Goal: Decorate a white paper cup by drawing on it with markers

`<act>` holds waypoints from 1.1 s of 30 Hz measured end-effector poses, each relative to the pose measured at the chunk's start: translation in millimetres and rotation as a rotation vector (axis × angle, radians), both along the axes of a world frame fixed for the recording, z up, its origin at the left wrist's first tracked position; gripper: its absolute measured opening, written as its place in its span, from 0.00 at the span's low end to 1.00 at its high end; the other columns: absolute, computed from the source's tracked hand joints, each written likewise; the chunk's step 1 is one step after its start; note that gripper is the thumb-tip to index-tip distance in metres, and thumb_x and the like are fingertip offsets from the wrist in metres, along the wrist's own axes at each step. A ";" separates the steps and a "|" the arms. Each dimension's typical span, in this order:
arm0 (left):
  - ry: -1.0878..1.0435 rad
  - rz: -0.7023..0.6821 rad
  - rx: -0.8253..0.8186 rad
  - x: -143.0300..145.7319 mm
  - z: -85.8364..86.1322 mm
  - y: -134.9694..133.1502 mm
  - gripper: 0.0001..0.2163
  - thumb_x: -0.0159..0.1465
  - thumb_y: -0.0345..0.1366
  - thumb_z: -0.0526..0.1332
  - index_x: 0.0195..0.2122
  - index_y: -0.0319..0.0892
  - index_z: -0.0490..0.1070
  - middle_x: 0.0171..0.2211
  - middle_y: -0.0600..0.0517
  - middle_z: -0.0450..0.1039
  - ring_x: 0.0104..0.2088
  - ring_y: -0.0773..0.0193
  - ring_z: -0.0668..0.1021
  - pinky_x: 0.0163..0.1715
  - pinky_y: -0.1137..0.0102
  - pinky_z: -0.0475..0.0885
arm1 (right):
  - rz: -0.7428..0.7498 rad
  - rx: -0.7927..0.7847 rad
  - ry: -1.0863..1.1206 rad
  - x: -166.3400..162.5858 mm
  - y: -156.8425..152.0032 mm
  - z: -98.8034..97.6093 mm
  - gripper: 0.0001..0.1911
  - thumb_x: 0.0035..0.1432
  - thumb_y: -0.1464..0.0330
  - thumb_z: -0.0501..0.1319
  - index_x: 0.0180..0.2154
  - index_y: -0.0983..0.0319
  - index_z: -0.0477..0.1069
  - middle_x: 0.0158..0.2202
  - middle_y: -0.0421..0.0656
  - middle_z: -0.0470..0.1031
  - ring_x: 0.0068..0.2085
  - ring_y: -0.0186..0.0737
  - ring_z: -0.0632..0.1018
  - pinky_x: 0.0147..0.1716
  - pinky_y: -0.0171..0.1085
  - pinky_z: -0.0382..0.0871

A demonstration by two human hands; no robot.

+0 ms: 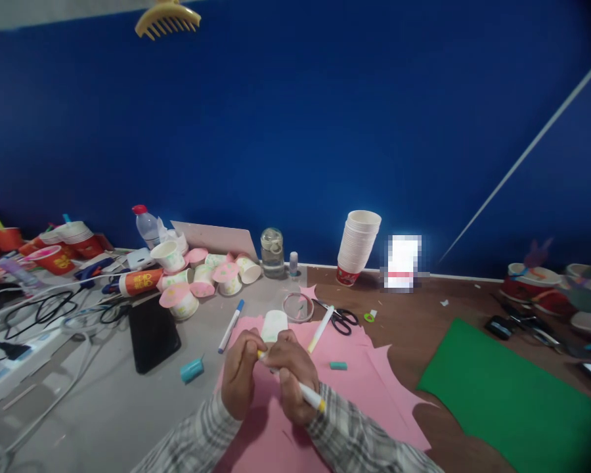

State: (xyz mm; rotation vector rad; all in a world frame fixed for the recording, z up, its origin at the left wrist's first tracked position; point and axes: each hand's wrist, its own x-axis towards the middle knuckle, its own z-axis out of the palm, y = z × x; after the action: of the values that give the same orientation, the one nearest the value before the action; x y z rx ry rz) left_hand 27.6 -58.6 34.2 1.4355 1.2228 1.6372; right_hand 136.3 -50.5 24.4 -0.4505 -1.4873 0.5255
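My left hand is closed round a small white paper cup, held on its side above the pink paper. My right hand grips a white marker with a yellow end, its tip against the cup. Both hands are near the table's front, sleeves in grey plaid. On the pink sheet just beyond the hands lie another white marker and a teal cap.
A blue marker, black scissors, a tape roll, a black phone, a teal tube and pink-topped cups lie around. A cup stack stands by the blue wall. Green paper lies right; cables left.
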 end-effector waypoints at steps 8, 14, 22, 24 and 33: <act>0.168 0.058 0.027 -19.8 -4.6 20.0 0.21 0.57 0.55 0.47 0.38 0.45 0.66 0.25 0.55 0.65 0.26 0.62 0.68 0.28 0.66 0.65 | -0.036 0.073 -0.310 0.4 8.8 -10.6 0.15 0.58 0.67 0.48 0.45 0.50 0.66 0.28 0.38 0.75 0.27 0.43 0.76 0.35 0.45 0.68; 0.347 0.055 -0.001 -52.9 -24.5 52.0 0.29 0.54 0.59 0.46 0.50 0.44 0.57 0.42 0.47 0.64 0.44 0.53 0.68 0.44 0.56 0.64 | -0.459 -0.113 -0.331 21.2 37.7 -8.8 0.15 0.54 0.70 0.53 0.44 0.56 0.66 0.37 0.43 0.75 0.39 0.48 0.74 0.42 0.47 0.64; 0.660 -0.186 -0.164 -61.4 -51.8 59.1 0.45 0.42 0.60 0.61 0.57 0.51 0.42 0.60 0.45 0.46 0.58 0.46 0.53 0.54 0.48 0.54 | -0.645 -0.635 -0.897 39.7 76.6 -37.7 0.30 0.45 0.73 0.57 0.53 0.60 0.62 0.47 0.50 0.72 0.47 0.54 0.69 0.48 0.48 0.55; 0.707 -0.214 -0.168 -60.7 -53.3 59.6 0.46 0.41 0.57 0.63 0.58 0.51 0.42 0.60 0.46 0.47 0.58 0.45 0.53 0.54 0.49 0.55 | -0.617 -0.658 -0.994 38.7 76.5 -41.2 0.28 0.46 0.72 0.57 0.52 0.60 0.63 0.50 0.51 0.71 0.50 0.55 0.66 0.52 0.49 0.50; 0.830 -0.138 -0.064 -50.1 -51.2 60.6 0.42 0.43 0.44 0.66 0.57 0.45 0.45 0.51 0.45 0.61 0.52 0.48 0.63 0.52 0.51 0.60 | -0.610 -0.662 -1.065 37.4 73.1 -37.1 0.27 0.49 0.72 0.56 0.53 0.57 0.61 0.53 0.50 0.69 0.53 0.53 0.64 0.54 0.51 0.43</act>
State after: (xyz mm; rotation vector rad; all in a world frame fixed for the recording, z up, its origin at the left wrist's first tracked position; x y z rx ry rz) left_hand -22.5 2.0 -17.1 2.1972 1.5253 0.8923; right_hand 173.7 22.6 -12.7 -1.8506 -1.9959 0.2564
